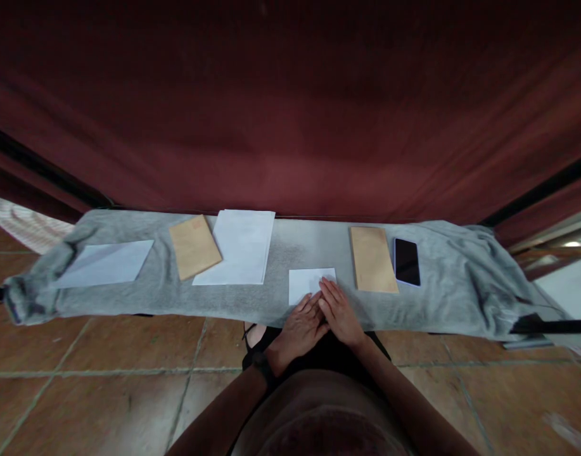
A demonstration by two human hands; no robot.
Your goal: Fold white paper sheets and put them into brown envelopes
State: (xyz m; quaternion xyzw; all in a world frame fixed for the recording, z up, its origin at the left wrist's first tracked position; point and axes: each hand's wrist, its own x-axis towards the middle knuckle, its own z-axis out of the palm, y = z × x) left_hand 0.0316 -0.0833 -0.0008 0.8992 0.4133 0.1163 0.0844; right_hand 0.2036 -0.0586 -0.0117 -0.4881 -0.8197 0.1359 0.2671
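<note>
A small white sheet of paper (300,282), possibly folded, lies near the front edge of the grey cloth (252,301). My left hand (303,327) rests on its lower edge with the fingers stretched out. Just beside it, my right hand (340,313) lies flat over the paper's right corner, fingertips touching or nearly touching those of the left. Neither hand grips the sheet. To the right is a brown envelope (374,259), with a phone (407,261) next to it, its screen dark.
Left of the hands lies a stack of larger white sheets (245,247), partly under another brown envelope (195,246). Farther left is one more white sheet (107,263). A dark red cloth (290,126) hangs behind the cloth-covered surface. Tiled floor (128,392) shows below.
</note>
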